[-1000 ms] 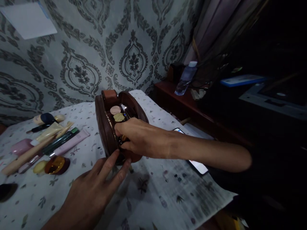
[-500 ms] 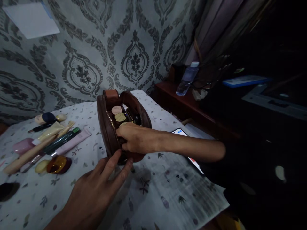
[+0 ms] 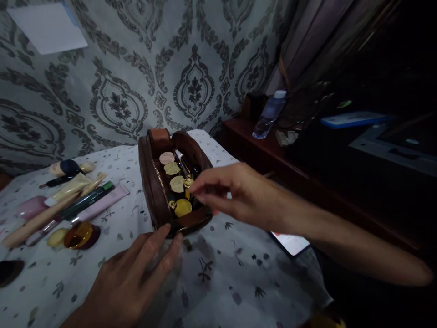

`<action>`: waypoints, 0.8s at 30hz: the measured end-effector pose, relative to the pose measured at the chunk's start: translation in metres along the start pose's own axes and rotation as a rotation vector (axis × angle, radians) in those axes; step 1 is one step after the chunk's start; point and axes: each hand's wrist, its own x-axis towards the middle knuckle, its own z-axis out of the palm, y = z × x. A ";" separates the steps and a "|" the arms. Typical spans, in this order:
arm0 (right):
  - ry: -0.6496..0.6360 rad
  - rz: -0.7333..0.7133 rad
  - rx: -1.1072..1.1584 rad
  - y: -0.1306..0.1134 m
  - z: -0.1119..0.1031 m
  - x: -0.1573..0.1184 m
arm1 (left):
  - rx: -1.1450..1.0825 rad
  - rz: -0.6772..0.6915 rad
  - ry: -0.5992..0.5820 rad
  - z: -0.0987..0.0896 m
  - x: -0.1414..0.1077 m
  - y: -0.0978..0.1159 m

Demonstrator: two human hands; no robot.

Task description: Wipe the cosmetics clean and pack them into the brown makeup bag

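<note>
An unzipped brown bag [image 3: 148, 182] stands on the patterned white cloth [image 3: 205, 296], with several round-topped items inside, among them a yellow one [image 3: 183, 207] and a pinkish one [image 3: 167, 158]. Over the bag's right side is my right hand [image 3: 235, 193], thumb and fingertips pinched together at a small gold-coloured round item [image 3: 188, 182]. My left hand [image 3: 136, 269] has its fingers apart, and its fingertips rest at the near end of the bag.
Tubes, brushes and jars, including a pink tube [image 3: 102, 205] and an amber jar [image 3: 82, 235], lie at the left. A phone [image 3: 292, 243] lies at the right. A bottle [image 3: 269, 115] stands on the reddish ledge [image 3: 235, 130] behind.
My right hand has come up out of the bag and moved right, uncovering the yellow item and others inside. My left hand has shifted slightly down and left.
</note>
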 end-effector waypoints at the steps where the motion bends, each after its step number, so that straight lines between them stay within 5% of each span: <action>1: -0.029 -0.011 -0.015 0.004 0.004 -0.006 | -0.022 0.024 0.033 0.000 -0.003 0.000; 7: 0.034 -0.118 -0.004 0.018 0.032 -0.034 | -0.104 0.046 0.154 0.006 -0.018 0.007; 14: 0.147 -0.148 0.043 0.018 0.039 -0.038 | -0.092 0.089 0.096 0.013 -0.031 0.004; 20: 0.328 -0.206 -0.202 0.013 0.031 -0.024 | -0.097 0.026 0.149 0.033 -0.048 0.003; 24: 0.281 -0.340 -0.392 0.014 0.026 -0.005 | -0.126 -0.004 0.036 0.043 -0.051 0.004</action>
